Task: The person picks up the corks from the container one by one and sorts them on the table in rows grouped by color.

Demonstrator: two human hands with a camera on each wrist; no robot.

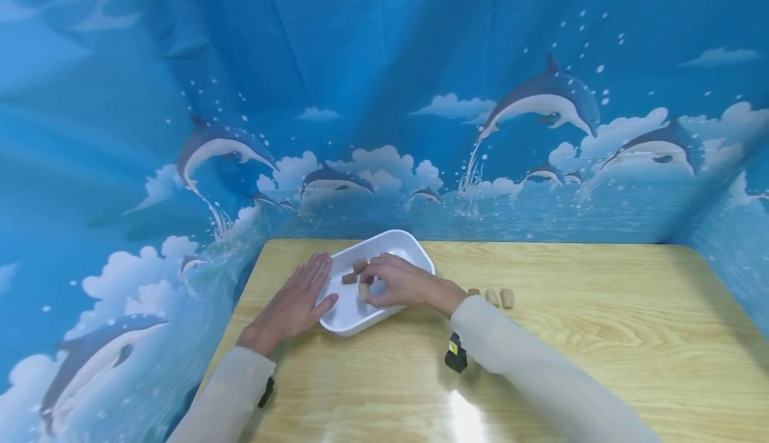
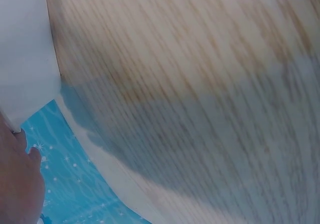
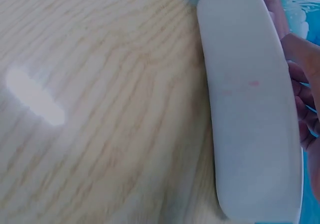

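Note:
A white tray sits at an angle on the table's far left part, with a few brown corks inside. Reaching into it from the right, my right hand pinches a pale cork between thumb and fingers, low over the tray's floor. My left hand rests along the tray's left rim, fingers straight and thumb over the near edge. In the right wrist view the tray's outer wall hides the corks, and the right hand shows behind it. The left wrist view catches part of the left hand.
Outside the tray, 3 more corks stand in a short row just beyond my right forearm, one partly covered by the sleeve. The wood-grain table stretches to the right. A blue dolphin-print curtain hangs at its back edge and left side.

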